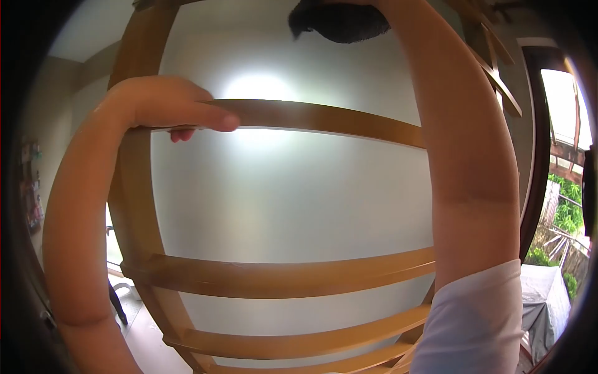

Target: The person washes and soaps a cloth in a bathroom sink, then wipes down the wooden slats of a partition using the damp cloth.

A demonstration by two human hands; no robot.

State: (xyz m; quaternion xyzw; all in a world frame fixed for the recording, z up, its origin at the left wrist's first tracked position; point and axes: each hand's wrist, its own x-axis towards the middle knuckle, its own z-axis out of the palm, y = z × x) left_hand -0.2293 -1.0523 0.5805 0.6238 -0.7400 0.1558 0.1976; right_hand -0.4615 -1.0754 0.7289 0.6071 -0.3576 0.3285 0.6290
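Observation:
My left hand (165, 105) is closed round a wooden rung (324, 117) of a ladder, near the left side rail (134, 181). Its thumb lies along the front of the rung, and a fingertip shows beneath it. At the top edge, my right arm reaches up across the ladder's right side. Only a sliver of my right hand (364, 2) is in view, with its fingers cut off by the frame. A dark fuzzy cloth (342, 22) hangs at that hand, apparently held in it.
Lower ladder rungs (293, 276) curve across the view. A pale, smooth surface (293, 199) with a bright reflection lies behind them. At the right, an opening (560, 112) shows plants and a grey-white cover (545, 293). More wooden bars (498, 78) stand at upper right.

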